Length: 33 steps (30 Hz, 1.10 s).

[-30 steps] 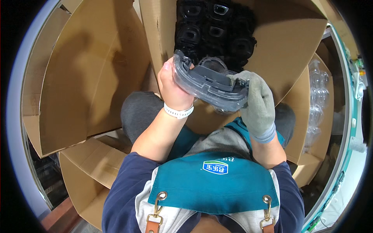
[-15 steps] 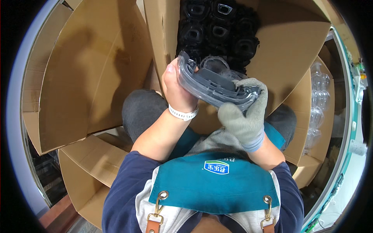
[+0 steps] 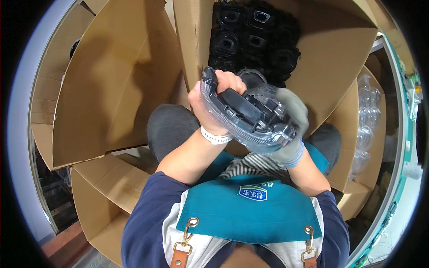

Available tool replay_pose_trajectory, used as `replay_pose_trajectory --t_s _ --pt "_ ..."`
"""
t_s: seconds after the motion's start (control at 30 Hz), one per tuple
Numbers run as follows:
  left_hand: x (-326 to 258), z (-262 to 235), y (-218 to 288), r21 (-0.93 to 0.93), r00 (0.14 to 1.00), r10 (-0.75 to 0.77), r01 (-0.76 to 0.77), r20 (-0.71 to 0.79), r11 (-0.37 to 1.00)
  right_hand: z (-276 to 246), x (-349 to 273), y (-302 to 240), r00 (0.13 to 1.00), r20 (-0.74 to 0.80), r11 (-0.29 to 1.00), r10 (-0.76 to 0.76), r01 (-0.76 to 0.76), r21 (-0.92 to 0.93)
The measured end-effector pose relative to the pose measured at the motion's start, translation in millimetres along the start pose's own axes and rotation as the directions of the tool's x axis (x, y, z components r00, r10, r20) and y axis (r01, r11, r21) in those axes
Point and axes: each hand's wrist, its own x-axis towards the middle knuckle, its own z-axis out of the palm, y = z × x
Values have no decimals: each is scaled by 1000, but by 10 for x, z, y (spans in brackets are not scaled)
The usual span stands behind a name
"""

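Observation:
In front of my chest, a curved black plastic part (image 3: 241,103) is tilted down to the right, with clear plastic (image 3: 263,146) around its lower edge and right end. My bare left hand (image 3: 206,107), with a white band at the wrist, grips its left end, fingers curled over the top. On the other side my right hand (image 3: 292,111), in a grey glove and slightly blurred, closes on the right end; most of its fingers are hidden. Just behind the part shows a round clear plastic piece (image 3: 251,79).
Ahead stands an open cardboard box (image 3: 330,58) with several black plastic-wrapped parts (image 3: 257,41) in rows. Tall cardboard flaps (image 3: 107,89) rise at the left, above a lower open box (image 3: 105,183). On the right, another box (image 3: 342,147) has clear plastic shells (image 3: 366,118) in it.
The black part has turned in my hands, showing more of its ridged edge. My left fingers now curl over its top, and my gloved hand has shifted behind its right end.

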Motion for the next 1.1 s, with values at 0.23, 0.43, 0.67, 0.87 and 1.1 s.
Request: replay_pose_trajectory --t_s 0.23,0.43,0.67,0.87,1.1 --pt "104 -124 28 817 675 667 -551 316 170 -333 368 -87 958 287 953 -23 108 -283" --pt "64 -53 306 752 792 78 -602 606 268 -424 438 -317 883 464 897 73 146 -418" --pt "27 -60 135 596 936 130 -310 326 740 -397 427 -398 908 417 934 49 106 -340" --pt "79 -209 282 680 800 70 -548 595 487 -396 270 -341 903 420 979 97 -10 -204" --pt "122 116 1006 636 592 239 -741 770 -215 -489 442 464 897 0 685 443 -338 -645"
